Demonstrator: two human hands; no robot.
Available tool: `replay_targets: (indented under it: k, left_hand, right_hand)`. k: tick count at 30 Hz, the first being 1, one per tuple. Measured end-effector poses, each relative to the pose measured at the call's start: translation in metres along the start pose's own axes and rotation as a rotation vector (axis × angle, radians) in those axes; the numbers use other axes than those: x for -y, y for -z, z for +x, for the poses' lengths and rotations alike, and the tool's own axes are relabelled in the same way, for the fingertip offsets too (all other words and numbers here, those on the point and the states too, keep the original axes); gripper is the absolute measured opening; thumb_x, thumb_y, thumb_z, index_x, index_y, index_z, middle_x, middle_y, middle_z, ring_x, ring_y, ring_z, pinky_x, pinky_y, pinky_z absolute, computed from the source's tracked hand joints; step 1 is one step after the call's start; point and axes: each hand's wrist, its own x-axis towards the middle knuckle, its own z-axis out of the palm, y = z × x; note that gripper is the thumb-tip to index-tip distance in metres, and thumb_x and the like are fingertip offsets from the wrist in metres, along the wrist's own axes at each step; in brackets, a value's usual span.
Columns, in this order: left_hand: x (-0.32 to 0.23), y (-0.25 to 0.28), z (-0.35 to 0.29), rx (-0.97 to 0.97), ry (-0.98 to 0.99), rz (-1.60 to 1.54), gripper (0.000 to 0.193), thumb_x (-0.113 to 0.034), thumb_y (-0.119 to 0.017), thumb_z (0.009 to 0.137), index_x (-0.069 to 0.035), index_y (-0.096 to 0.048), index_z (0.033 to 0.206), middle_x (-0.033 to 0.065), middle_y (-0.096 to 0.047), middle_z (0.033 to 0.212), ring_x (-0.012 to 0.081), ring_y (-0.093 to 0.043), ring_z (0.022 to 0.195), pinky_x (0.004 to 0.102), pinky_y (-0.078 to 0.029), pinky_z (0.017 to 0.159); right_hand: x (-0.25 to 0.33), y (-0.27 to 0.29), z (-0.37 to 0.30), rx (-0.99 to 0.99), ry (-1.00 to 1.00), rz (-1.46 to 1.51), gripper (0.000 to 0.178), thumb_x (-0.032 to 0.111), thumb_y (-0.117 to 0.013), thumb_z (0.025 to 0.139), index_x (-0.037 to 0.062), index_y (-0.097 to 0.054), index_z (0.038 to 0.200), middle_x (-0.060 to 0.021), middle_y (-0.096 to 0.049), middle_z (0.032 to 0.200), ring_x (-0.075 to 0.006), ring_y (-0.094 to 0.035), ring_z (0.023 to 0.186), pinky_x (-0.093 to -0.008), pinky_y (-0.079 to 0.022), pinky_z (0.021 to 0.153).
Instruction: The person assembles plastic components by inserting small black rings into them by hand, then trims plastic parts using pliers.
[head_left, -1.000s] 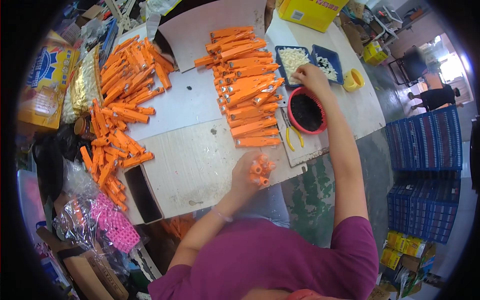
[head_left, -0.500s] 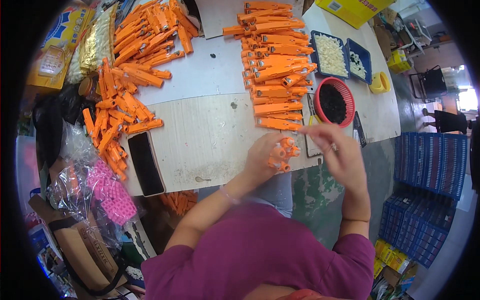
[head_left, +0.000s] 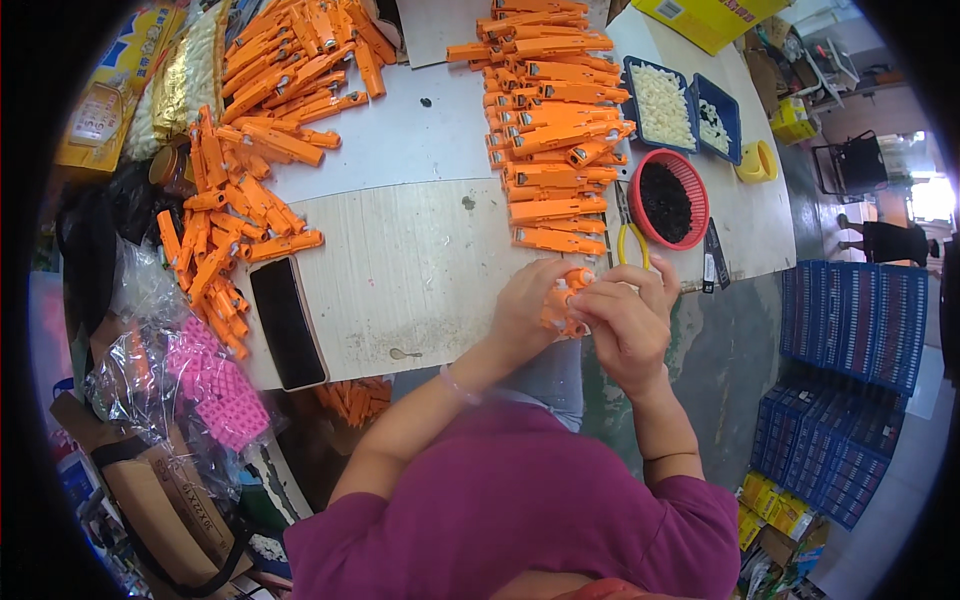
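My left hand (head_left: 522, 312) is wrapped round a small bundle of orange plastic parts (head_left: 561, 314), their round ends facing right, at the table's near edge. My right hand (head_left: 632, 322) meets the bundle from the right, its thumb and forefinger pinched at the end of one part. Whatever lies between those fingertips is too small to make out. Just beyond my hands, a long stacked row of similar orange parts (head_left: 560, 140) runs away from me. Yellow-handled pliers (head_left: 624, 240) lie right of that row, close to my right hand.
A heap of orange parts (head_left: 270, 145) spreads over the left side, with a phone (head_left: 288, 325) nearer me. At right stand a red basket (head_left: 703, 200) of small black pieces, two blue trays (head_left: 692, 100) with white pieces, and a yellow ring (head_left: 757, 162).
My right hand has come down and left from near the red basket to the bundle, its fingers now pinched there. The pliers' handles show more fully. My left hand keeps its hold.
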Motion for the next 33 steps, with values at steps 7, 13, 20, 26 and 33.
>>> replay_targets:
  k: [7,13,20,26,33]
  left_hand:
    - [0.001,-0.001,0.0,-0.018,-0.009,0.009,0.055,-0.012,-0.075,0.066,-0.006,-0.051,0.115,0.0153,-0.059,0.107,0.0351,-0.058,0.096,0.0407,-0.048,0.082]
    - [0.004,0.0,-0.003,0.003,-0.002,0.023,0.058,-0.011,-0.075,0.063,-0.007,-0.051,0.116,0.0156,-0.058,0.108,0.0354,-0.058,0.098,0.0412,-0.048,0.083]
    - [0.009,-0.004,-0.008,0.001,-0.059,0.116,0.063,-0.009,-0.074,0.061,-0.007,-0.05,0.119,0.0158,-0.058,0.11,0.0358,-0.058,0.097,0.0415,-0.048,0.082]
    - [0.007,-0.004,-0.003,-0.033,-0.049,0.061,0.064,-0.009,-0.076,0.061,-0.009,-0.048,0.119,0.0144,-0.059,0.105,0.0353,-0.06,0.092,0.04,-0.05,0.077]
    - [0.002,-0.003,-0.002,-0.051,-0.045,0.09,0.054,-0.007,-0.076,0.073,-0.007,-0.045,0.117,0.0105,-0.06,0.092,0.0217,-0.062,0.076,0.0301,-0.051,0.069]
  right_hand:
    - [-0.005,-0.004,0.001,0.01,-0.068,0.002,0.016,0.012,-0.071,0.063,0.0155,-0.064,0.077,0.0022,-0.059,0.085,-0.0192,-0.053,0.091,-0.0439,-0.029,0.097]
    - [-0.003,0.012,0.01,0.14,0.053,-0.108,0.016,0.012,-0.069,0.064,0.0143,-0.063,0.079,0.0007,-0.057,0.085,-0.0201,-0.053,0.093,-0.0438,-0.031,0.097]
    - [0.017,0.029,0.03,0.557,0.435,-0.552,0.019,0.009,-0.059,0.068,0.0053,-0.061,0.086,-0.0052,-0.053,0.084,-0.0222,-0.051,0.092,-0.0394,-0.036,0.096]
    - [0.016,0.021,0.036,0.589,0.289,-0.413,0.023,0.007,-0.059,0.059,0.0042,-0.06,0.082,-0.0062,-0.05,0.077,-0.0245,-0.047,0.081,-0.0373,-0.039,0.089]
    - [-0.12,0.036,0.095,0.067,-0.235,-0.252,0.013,0.021,-0.064,0.08,0.0105,-0.071,0.076,-0.0103,-0.064,0.073,-0.0293,-0.058,0.076,-0.0399,-0.044,0.069]
